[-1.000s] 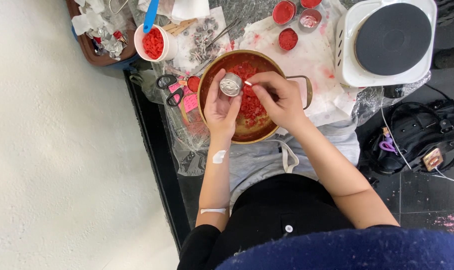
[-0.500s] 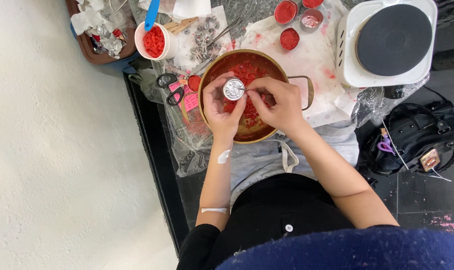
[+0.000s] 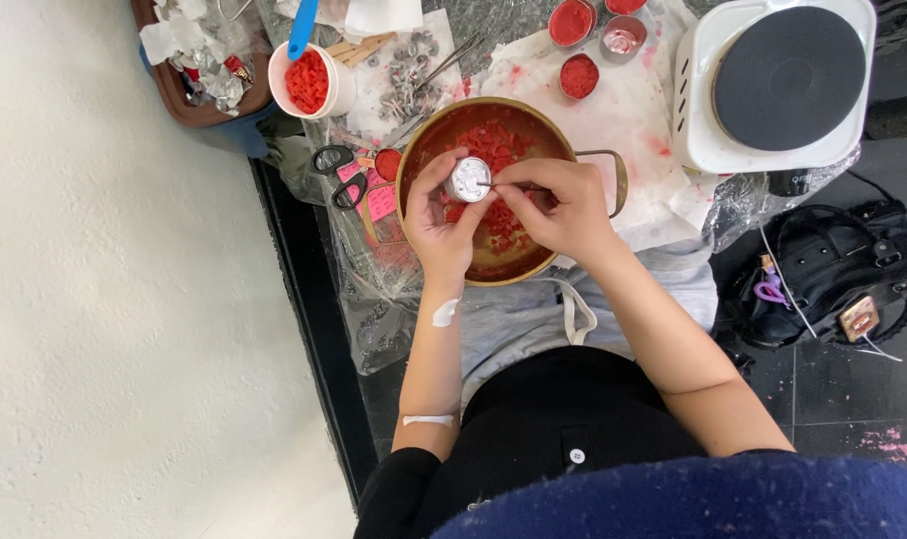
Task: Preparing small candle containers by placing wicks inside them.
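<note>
Wick-setting step, by the look of it. Left hand [image 3: 441, 222] grips a small metal tealight cup [image 3: 469, 179] over the brass pot [image 3: 410, 160] of red wax chips [image 3: 501, 215], centre frame. Right hand [image 3: 563, 205] pinches a thin wick [image 3: 485, 184] at the cup's mouth. Next move likely needs the wick seated dead centre, cup kept level.

Counts: one pot, one held cup, four more small cups [image 3: 577, 76] upper centre (three filled red, one nearly empty), one white tub of chips [image 3: 311, 83] upper left, one hotplate [image 3: 785, 80] upper right, one pair of scissors [image 3: 338, 177].
</note>
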